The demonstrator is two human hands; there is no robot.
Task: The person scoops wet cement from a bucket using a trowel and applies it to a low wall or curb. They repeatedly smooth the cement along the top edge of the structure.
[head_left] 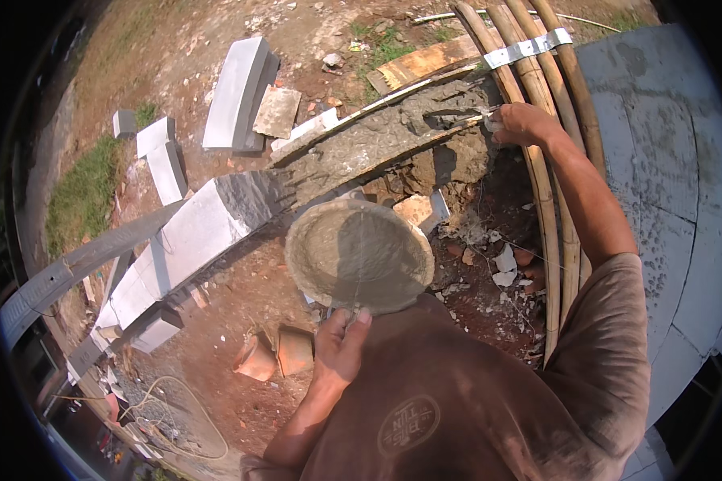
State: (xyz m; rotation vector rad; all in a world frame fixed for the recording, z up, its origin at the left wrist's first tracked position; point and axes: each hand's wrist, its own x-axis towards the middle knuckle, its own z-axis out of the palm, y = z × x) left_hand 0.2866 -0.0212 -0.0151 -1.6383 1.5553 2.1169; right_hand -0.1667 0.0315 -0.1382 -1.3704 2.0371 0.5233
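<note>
My left hand (pixel 341 345) grips the near rim of a round, cement-crusted bowl (pixel 292 255), thumb over the edge. Wet grey mortar lies in the bowl's bottom, partly in shadow. Far right, my right hand (pixel 525 126) is closed around a trowel (pixel 459 113), its handle mostly hidden by the fingers. The trowel's blade points left and rests at the surface of a strip of wet mortar (pixel 361 144). That mortar fills a long channel between narrow boards, beyond the bowl. A thin wooden board (pixel 393 166) edges its near side.
Bamboo poles (pixel 547 208), bound by a metal strap (pixel 529 48), stand beside my right arm. A grey block wall (pixel 682 160) rises at right. Pale blocks (pixel 176 240) continue the mortar line leftward. Terracotta pieces (pixel 295 353), rubble (pixel 505 260) and a loose cord (pixel 208 417) lie on the ground.
</note>
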